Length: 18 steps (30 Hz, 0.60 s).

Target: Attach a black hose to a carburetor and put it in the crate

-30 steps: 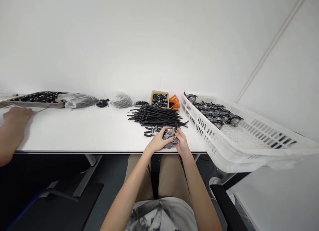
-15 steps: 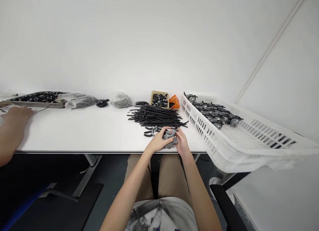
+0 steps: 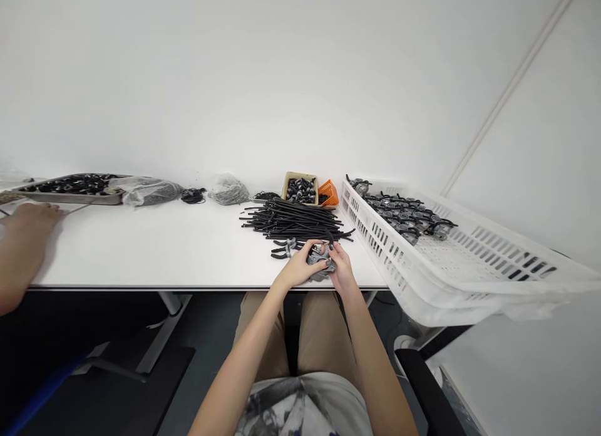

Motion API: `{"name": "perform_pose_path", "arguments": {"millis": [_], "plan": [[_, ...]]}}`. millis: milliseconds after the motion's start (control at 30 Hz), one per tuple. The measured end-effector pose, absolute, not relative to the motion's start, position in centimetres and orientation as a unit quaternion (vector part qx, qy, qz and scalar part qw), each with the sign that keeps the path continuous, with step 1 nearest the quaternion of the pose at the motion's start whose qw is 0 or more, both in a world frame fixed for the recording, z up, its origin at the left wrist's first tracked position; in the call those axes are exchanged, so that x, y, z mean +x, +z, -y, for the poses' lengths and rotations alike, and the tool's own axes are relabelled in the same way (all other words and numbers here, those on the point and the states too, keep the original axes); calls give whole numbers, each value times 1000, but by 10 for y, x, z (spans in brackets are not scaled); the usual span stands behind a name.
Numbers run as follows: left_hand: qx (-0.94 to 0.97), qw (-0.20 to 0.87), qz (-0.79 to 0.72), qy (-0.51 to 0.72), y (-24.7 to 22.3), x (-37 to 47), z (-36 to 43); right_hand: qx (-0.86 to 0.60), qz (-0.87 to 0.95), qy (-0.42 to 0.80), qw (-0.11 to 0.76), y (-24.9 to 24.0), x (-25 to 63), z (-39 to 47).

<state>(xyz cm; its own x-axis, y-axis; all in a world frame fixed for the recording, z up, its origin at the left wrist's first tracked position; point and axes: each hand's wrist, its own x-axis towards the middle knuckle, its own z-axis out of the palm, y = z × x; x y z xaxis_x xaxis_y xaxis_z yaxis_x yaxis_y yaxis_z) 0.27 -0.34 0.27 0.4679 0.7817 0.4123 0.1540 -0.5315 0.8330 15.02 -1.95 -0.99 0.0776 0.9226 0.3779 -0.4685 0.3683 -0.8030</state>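
Basically, a chunky grey part [image 3: 318,256] is clamped by left fingers [image 3: 318,267] and right fingers [image 3: 339,254]. Thin black tubes [image 3: 295,218] are piled beyond.

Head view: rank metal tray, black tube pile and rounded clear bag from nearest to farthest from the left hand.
1. Black tube pile: just beyond the left hand
2. Rounded clear bag: back, to the left
3. Metal tray: far left

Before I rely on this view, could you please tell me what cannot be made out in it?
All in the head view:
- Underside of the grey part: hidden by itself and the left hand.
- Some fingertips of the right hand: behind the grey part.
- Co-worker's forearm: cut off by the left edge.
- Contents of the plastic bag: blurred by cloudy film.
- Pieces in the orange basket: too small.
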Motion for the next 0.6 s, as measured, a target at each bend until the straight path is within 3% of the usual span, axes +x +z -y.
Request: {"name": "perform_pose_path", "arguments": {"millis": [600], "plan": [[766, 389, -292, 420, 3, 3, 3, -207, 458, 535, 679, -12, 153, 22]]}}
